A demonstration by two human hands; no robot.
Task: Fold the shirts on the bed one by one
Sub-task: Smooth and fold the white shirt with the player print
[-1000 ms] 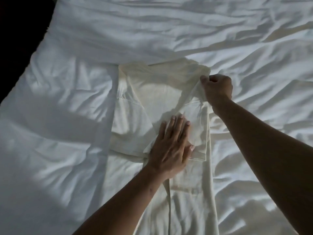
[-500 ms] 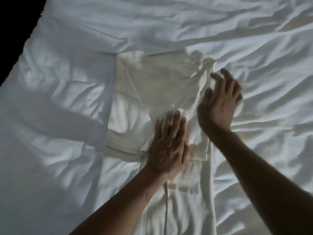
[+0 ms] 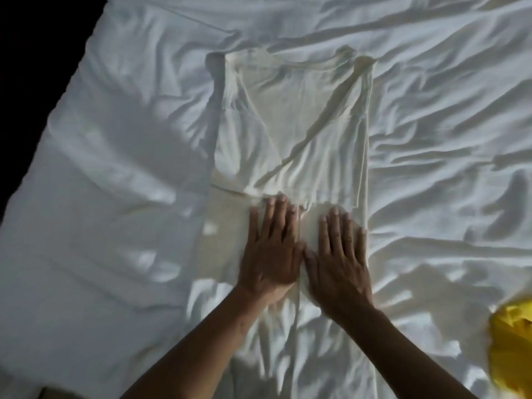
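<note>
I'm pressing both palms flat on the cream shirt, which is lying approx. mid-bed on the rumpled white sheet. My left hand is resting w/ fingers straight and a bit spread, gripping nothing, fingertips just touching the lower edge of the folded-in sleeve flaps. My right hand is lying right beside it, thumbs nearly touching, fingers also stretched out flat, holding nothing; its little finger is sitting near the shirt's right edge. The shirt's sides are lying folded inward, making a narrow strip running from the collar end at the far side down toward me, btw my forearms. Something yellow is showing at the bottom right corner, blurred, can't tell what it is
</note>
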